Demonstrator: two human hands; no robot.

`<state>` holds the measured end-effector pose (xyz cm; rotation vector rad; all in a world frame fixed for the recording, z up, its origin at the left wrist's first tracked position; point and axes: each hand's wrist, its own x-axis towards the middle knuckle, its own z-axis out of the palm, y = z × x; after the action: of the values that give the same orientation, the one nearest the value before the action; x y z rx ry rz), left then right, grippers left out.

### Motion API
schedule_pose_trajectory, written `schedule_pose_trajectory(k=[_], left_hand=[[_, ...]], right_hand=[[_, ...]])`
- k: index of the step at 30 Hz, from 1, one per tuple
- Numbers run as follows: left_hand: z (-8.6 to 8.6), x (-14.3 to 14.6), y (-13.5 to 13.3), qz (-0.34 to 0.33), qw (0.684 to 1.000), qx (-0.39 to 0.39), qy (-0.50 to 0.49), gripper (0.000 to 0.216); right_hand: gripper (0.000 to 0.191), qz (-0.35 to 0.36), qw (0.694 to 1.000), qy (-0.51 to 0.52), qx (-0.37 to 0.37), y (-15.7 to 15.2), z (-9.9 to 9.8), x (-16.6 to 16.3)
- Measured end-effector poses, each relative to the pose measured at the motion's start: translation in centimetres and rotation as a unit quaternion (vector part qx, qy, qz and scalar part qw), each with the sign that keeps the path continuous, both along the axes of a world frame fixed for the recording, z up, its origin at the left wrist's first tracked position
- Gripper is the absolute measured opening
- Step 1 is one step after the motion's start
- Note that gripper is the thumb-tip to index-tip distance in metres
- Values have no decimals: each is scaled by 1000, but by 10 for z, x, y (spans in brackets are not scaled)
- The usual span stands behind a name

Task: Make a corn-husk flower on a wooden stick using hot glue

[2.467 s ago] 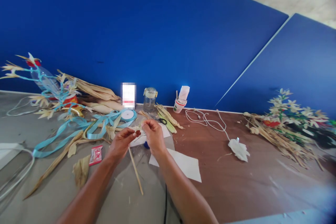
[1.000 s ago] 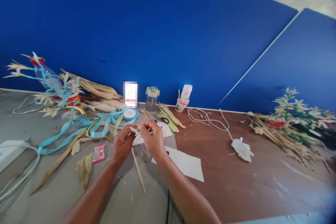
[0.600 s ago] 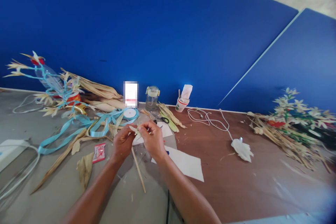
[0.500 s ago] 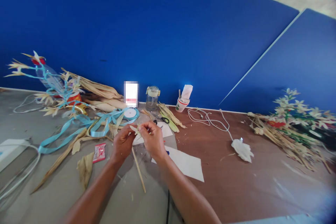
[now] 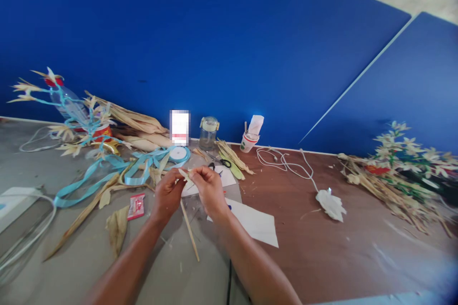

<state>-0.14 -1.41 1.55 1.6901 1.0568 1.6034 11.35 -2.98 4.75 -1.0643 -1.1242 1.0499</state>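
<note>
left hand (image 5: 167, 196) and right hand (image 5: 210, 191), closer together than before, each grip pinched on the husk piece (image 5: 185, 174) atop its stick (image 5: 189, 231); card (image 5: 179, 127) writing blurred.

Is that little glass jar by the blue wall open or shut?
Shut: the glass jar stands upright with its pale lid sitting on top. Whether its clasp is latched is too small to tell.
</note>
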Motion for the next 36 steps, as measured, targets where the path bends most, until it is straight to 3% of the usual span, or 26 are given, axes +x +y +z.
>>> schedule_pose_trajectory(k=[15, 20, 25, 36], left_hand=[[-5, 0, 0, 23, 999, 9, 24, 11], [-4, 0, -1, 16, 1000, -12, 22, 11], [-7, 1, 1, 23, 1000, -20, 6, 9], [-3, 4, -1, 41, 997, -61, -34, 11]], right_hand=[[18, 21, 991, 131, -7, -1, 5, 4], [31, 33, 995, 76, 54, 2, -3, 5], [37, 30, 997, 55, 50, 3, -7, 5], [36, 12, 988, 147, 35, 8, -19, 1]])
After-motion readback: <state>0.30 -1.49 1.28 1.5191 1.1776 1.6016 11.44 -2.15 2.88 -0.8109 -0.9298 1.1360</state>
